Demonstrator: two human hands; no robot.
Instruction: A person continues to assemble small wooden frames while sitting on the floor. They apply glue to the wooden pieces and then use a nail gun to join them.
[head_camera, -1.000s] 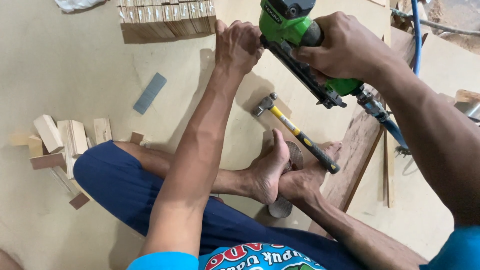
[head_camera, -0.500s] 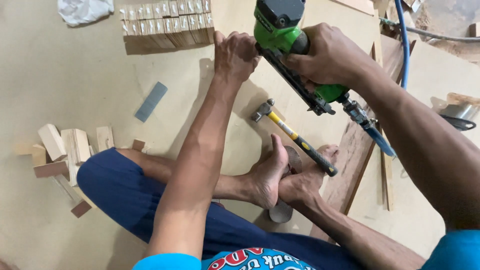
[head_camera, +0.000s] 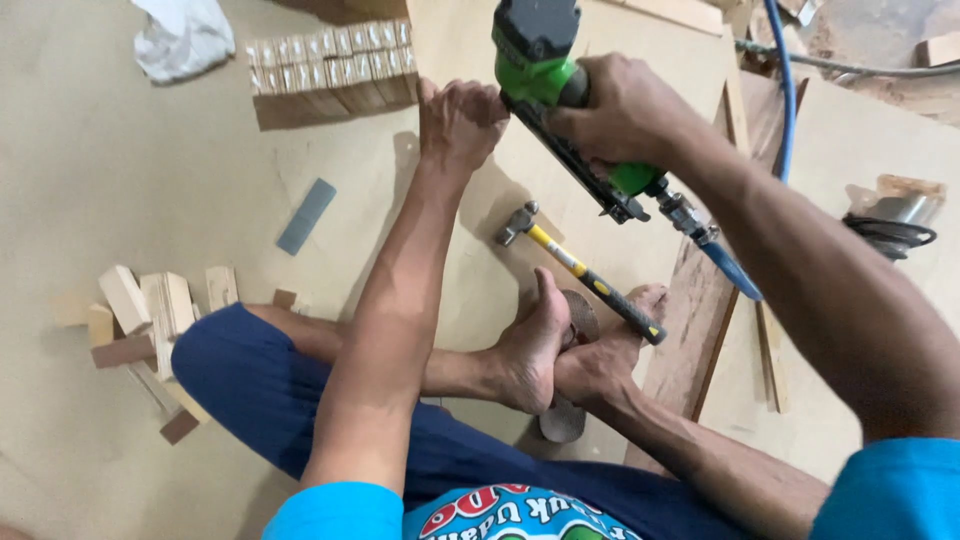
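Right hand (head_camera: 615, 120) wraps the green nail gun (head_camera: 560, 80), nose pressed to the plywood floor (head_camera: 120, 180). Left hand (head_camera: 460, 120) sits fisted on the panel, just beside the nose. Risk: a deflected nail hits those fingers. Blue air hose (head_camera: 780, 90) trails behind; a snag could jerk the aim. Hammer (head_camera: 585, 275) lies by the bare feet.

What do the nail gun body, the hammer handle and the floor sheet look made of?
Nail gun: glossy green and black moulded casing, probably plastic, with a dark metal magazine. Hammer: dull grey metal head, yellow shaft, likely fibreglass, ending in a black rubbery grip. Floor sheet: pale, matte, unfinished sheet wood, likely plywood.
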